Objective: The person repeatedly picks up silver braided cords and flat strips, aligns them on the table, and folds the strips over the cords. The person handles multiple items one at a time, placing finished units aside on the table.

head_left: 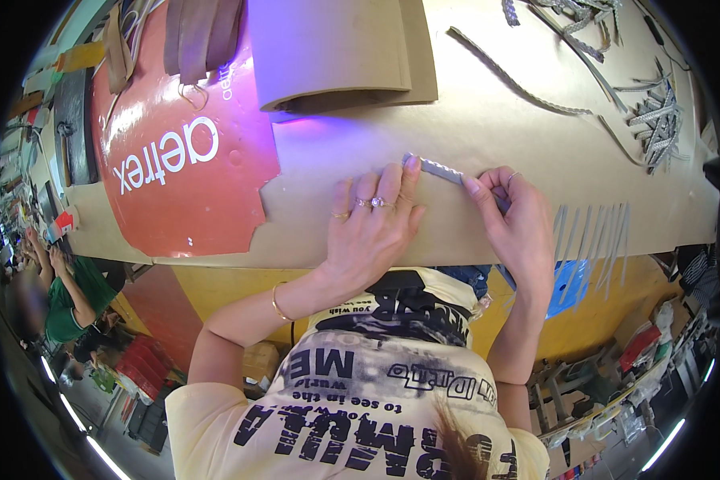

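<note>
A narrow grey braided strap (pixel 442 170) runs between my two hands just above or on the tan-covered table (pixel 336 144). The fingertips of my left hand (pixel 374 216) press its left end, the fingers stretched side by side, with rings on some of them. My right hand (pixel 520 220) pinches the strap farther along, between thumb and curled fingers. Part of it passes under those fingers, where I cannot follow it. To the right of this hand, several thin grey strips (pixel 588 232) lie in a row across the table's near edge, their ends hanging over.
A red printed sheet (pixel 240 196) covers the table's left part. Behind my hands stands a curled brown board (pixel 336 56). A long braided strip (pixel 512 80) and a pile of braided pieces (pixel 660 132) lie right. Brown straps (pixel 204 36) lie far left. A person in green (pixel 76 300) works at left.
</note>
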The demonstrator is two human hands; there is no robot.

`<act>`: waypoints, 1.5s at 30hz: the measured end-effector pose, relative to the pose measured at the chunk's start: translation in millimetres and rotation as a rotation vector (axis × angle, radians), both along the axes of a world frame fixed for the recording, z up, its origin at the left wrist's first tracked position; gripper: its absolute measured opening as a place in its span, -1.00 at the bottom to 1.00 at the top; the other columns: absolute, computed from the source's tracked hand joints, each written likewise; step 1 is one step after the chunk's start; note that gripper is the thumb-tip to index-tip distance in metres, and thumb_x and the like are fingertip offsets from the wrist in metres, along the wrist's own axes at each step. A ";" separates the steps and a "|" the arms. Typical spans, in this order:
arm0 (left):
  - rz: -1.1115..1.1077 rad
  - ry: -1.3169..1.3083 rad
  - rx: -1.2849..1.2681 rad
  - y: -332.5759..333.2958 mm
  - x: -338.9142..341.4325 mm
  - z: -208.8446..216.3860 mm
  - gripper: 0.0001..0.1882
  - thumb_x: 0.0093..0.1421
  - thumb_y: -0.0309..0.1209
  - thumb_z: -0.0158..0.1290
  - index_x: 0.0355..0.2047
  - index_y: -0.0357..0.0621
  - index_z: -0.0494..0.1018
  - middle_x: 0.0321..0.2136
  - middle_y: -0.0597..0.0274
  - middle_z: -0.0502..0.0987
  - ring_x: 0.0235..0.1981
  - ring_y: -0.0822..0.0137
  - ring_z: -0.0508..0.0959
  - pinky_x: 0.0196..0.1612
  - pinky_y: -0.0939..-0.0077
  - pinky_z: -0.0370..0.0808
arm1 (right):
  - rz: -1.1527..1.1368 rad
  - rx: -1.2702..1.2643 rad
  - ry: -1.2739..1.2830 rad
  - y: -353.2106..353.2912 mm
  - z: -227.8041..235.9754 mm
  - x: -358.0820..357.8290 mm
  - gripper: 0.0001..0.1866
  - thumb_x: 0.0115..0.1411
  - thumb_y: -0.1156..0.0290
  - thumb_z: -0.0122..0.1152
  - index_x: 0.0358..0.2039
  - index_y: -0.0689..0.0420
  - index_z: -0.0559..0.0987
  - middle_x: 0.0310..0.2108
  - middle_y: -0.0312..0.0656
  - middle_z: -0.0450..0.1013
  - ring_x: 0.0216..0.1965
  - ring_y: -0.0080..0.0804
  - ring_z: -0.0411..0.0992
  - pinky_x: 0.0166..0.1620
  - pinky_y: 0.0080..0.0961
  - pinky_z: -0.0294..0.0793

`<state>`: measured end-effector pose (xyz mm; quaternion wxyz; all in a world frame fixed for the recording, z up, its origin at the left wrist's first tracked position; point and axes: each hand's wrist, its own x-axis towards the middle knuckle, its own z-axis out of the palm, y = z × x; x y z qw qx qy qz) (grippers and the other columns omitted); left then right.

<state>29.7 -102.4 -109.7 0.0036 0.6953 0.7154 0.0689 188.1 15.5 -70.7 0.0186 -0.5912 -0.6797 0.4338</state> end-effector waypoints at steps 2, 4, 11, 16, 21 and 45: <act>-0.017 0.013 -0.004 0.5 -0.7 1.5 -0.32 0.03 -0.17 0.24 0.17 -0.12 0.42 -0.08 0.28 0.38 -0.10 0.27 0.37 0.03 0.20 0.24 | 0.020 0.008 -0.003 1.4 0.7 -1.1 -0.69 0.23 0.21 0.25 -0.43 0.23 0.59 -0.62 -0.03 0.47 -0.58 -0.14 0.47 -0.43 -0.35 0.40; -0.031 0.032 -0.013 0.9 -0.4 2.9 -0.32 0.03 -0.18 0.23 0.17 -0.14 0.42 -0.08 0.28 0.38 -0.10 0.28 0.38 0.02 0.22 0.24 | 0.026 0.005 -0.021 2.2 1.6 -2.7 -0.69 0.23 0.20 0.24 -0.43 0.22 0.59 -0.62 -0.03 0.48 -0.57 -0.13 0.48 -0.42 -0.34 0.40; -0.038 0.082 -0.030 1.6 2.2 4.5 -0.31 0.04 -0.19 0.24 0.17 -0.18 0.41 -0.09 0.28 0.37 -0.08 0.28 0.38 0.01 0.26 0.26 | 0.021 -0.021 -0.073 3.2 5.1 -4.4 -0.70 0.21 0.19 0.25 -0.42 0.21 0.60 -0.60 -0.01 0.51 -0.52 -0.10 0.53 -0.39 -0.30 0.43; -0.043 0.084 -0.044 0.6 1.7 4.5 -0.30 0.08 -0.14 0.19 0.21 -0.19 0.38 -0.01 0.21 0.38 -0.03 0.23 0.38 0.06 0.21 0.26 | 0.047 0.038 -0.096 3.0 3.8 -5.8 -0.71 0.21 0.18 0.24 -0.41 0.18 0.62 -0.57 -0.01 0.53 -0.49 -0.09 0.55 -0.37 -0.28 0.45; -0.070 -0.023 -0.092 1.3 2.8 3.1 -0.27 0.13 -0.22 0.18 0.29 -0.17 0.26 0.29 0.03 0.21 0.30 -0.01 0.23 0.29 -0.05 0.15 | 0.042 0.072 -0.096 0.8 2.2 -6.8 -0.72 0.23 0.24 0.28 -0.44 0.22 0.56 -0.70 -0.27 0.33 -0.65 -0.53 0.20 -0.52 -0.49 0.23; -0.143 -0.190 -0.229 9.8 14.4 5.0 -0.18 0.18 -0.12 0.14 0.35 -0.21 0.12 0.36 -0.11 0.09 0.37 -0.03 0.12 0.39 0.06 0.05 | -0.049 -0.063 0.082 7.5 -0.3 15.9 -0.72 0.22 0.28 0.27 -0.41 0.29 0.58 -0.63 -0.07 0.48 -0.62 -0.36 0.41 -0.46 -0.43 0.38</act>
